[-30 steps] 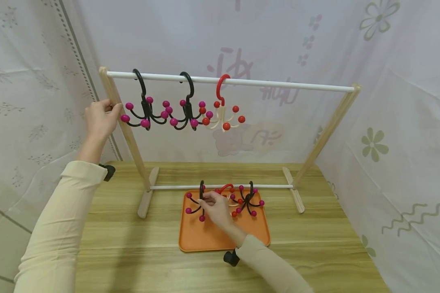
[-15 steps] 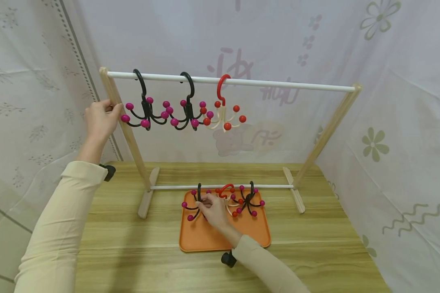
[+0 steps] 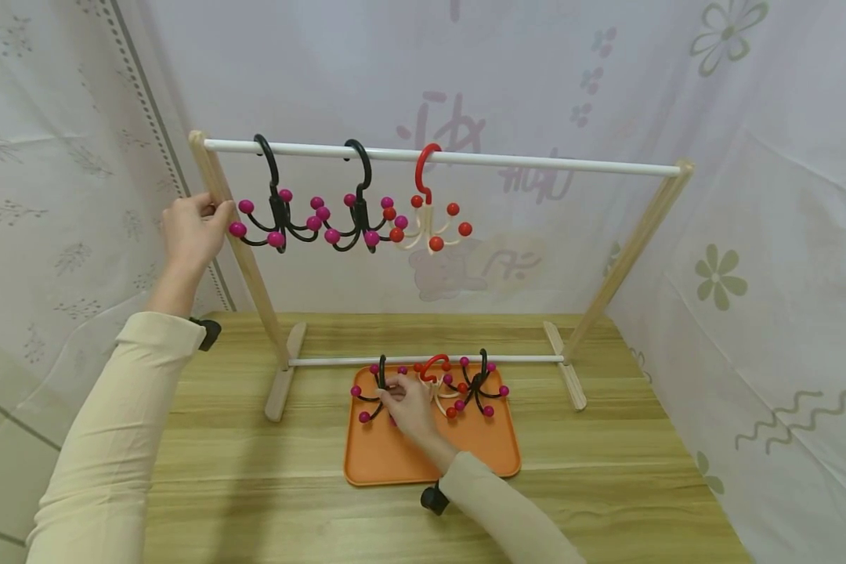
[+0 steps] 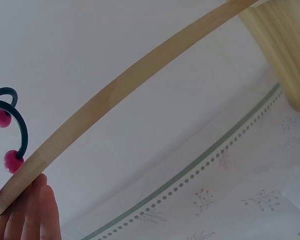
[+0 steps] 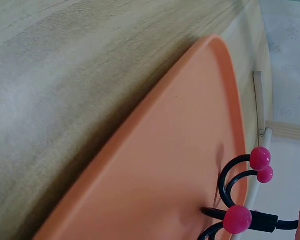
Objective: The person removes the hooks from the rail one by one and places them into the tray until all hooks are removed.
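Observation:
My left hand grips the left wooden post of a rack, thumb on one side and fingers on the other in the left wrist view. Low over the orange tray, my right hand pinches a black octopus-style hanger with pink ball tips by its hook. Its arms spread below the fingers, partly hidden by the hand. On the same tray lie a cream hanger with a red hook and another black hanger.
From the rack's white top rail hang two black hangers, a left one and a middle one, and a cream-and-red hanger. A white lower rail runs just behind the tray. The rack stands on a wooden table.
The right hand has shifted slightly left and down, and the black hanger in it has turned, its balls now spread differently. The left hand stays on the post.

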The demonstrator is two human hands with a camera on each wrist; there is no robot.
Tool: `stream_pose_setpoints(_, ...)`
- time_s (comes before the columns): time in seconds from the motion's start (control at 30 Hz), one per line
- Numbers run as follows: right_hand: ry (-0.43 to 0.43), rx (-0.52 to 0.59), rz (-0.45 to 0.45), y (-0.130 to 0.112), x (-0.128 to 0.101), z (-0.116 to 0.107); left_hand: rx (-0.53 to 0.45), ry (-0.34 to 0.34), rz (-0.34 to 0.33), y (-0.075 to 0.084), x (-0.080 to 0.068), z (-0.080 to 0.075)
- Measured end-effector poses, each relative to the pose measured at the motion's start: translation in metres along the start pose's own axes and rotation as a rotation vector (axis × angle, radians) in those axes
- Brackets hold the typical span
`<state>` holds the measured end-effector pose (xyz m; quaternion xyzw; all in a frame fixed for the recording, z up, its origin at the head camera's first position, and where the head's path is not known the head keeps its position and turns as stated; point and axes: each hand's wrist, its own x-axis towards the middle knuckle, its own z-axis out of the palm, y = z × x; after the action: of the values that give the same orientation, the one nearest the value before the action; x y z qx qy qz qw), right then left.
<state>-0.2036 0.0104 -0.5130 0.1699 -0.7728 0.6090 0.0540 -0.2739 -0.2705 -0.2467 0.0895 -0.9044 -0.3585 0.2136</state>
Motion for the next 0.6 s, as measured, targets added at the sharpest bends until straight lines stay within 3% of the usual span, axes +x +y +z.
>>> stream_pose_setpoints(0.4, -0.015, 0.003, 0.003, 0.001, 0.0, -0.003, 0.001, 0.001, -0.006, 0.0, 0.001, 0.0)
stream_pose_setpoints(0.6, -0.003, -0.09, -0.031, -0.006, 0.003, -0.012, 0.011, 0.006, 0.006, -0.001, 0.001, 0.0)
